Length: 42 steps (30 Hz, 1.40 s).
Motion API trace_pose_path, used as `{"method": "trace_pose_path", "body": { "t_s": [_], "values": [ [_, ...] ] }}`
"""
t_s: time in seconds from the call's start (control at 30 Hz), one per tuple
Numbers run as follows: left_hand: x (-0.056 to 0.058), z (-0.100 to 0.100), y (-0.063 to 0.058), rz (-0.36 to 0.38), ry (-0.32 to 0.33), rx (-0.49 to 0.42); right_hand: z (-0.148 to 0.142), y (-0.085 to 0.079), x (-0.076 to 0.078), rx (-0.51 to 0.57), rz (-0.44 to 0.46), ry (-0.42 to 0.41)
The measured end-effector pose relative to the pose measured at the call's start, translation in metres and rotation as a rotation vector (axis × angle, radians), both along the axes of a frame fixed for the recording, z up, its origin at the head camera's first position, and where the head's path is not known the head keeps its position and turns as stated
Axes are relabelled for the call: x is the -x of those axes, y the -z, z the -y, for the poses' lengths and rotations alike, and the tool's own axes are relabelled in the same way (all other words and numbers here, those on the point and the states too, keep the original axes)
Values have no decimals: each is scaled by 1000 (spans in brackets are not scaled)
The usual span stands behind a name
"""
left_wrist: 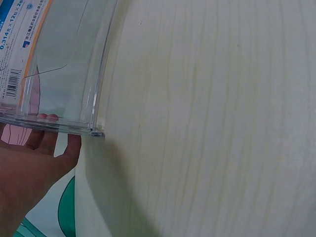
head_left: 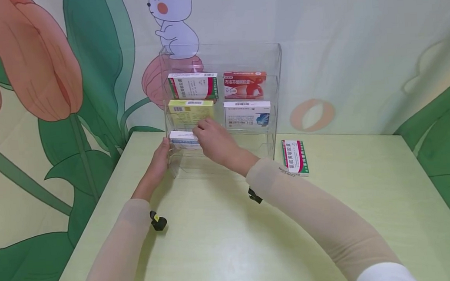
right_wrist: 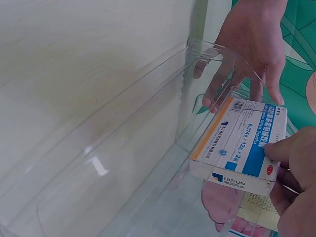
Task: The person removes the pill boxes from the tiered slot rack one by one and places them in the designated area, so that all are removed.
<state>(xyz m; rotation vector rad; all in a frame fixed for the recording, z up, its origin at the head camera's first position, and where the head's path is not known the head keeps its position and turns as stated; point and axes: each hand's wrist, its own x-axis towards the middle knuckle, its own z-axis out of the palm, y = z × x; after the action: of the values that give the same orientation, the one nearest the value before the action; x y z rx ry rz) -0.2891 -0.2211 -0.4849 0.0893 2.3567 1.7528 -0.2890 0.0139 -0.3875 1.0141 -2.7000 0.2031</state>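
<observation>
A clear acrylic display rack (head_left: 245,150) with stepped tiers stands at the back of the table. On its lowest tier, at the left end, sits a white, blue and orange medicine box (right_wrist: 237,140). My right hand (head_left: 219,143) pinches this box at its right end, thumb on the printed face and fingers beneath. My left hand (head_left: 159,161) rests against the outside of the rack's left wall, its fingers showing through the clear plastic in the right wrist view. Just above the right hand is a yellow medicine box (head_left: 191,111) on the middle tier.
Beside the yellow box is a white-and-blue box (head_left: 247,113). The top tier holds a white, red and green box (head_left: 194,87) and a red box (head_left: 245,85). Another white, red and green box (head_left: 294,156) lies on the table (head_left: 224,245), right of the rack. A printed curtain (head_left: 339,41) hangs behind.
</observation>
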Motion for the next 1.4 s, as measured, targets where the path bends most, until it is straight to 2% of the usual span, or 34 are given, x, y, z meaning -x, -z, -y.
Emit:
{"method": "trace_pose_path", "body": {
  "t_s": [0.53, 0.8, 0.93, 1.17, 1.3, 1.4],
  "values": [
    [1, 0, 3, -21, 8, -18, -3, 1, 1, 60, 32, -15],
    [1, -2, 2, -24, 7, -6, -17, -14, -4, 144, 79, -7],
    [1, -4, -1, -37, 15, -5, -33, -21, -8, 192, 76, -5],
    [2, -5, -1, -15, 7, 19, -65, -36, -13, 240, 67, 27],
    [-9, -9, -19, 4, 10, 17, -83, -45, -18, 273, 108, 60],
    [-17, -13, -33, 1, 18, 10, -96, -51, -22, 315, 172, 87]
  ]
}}
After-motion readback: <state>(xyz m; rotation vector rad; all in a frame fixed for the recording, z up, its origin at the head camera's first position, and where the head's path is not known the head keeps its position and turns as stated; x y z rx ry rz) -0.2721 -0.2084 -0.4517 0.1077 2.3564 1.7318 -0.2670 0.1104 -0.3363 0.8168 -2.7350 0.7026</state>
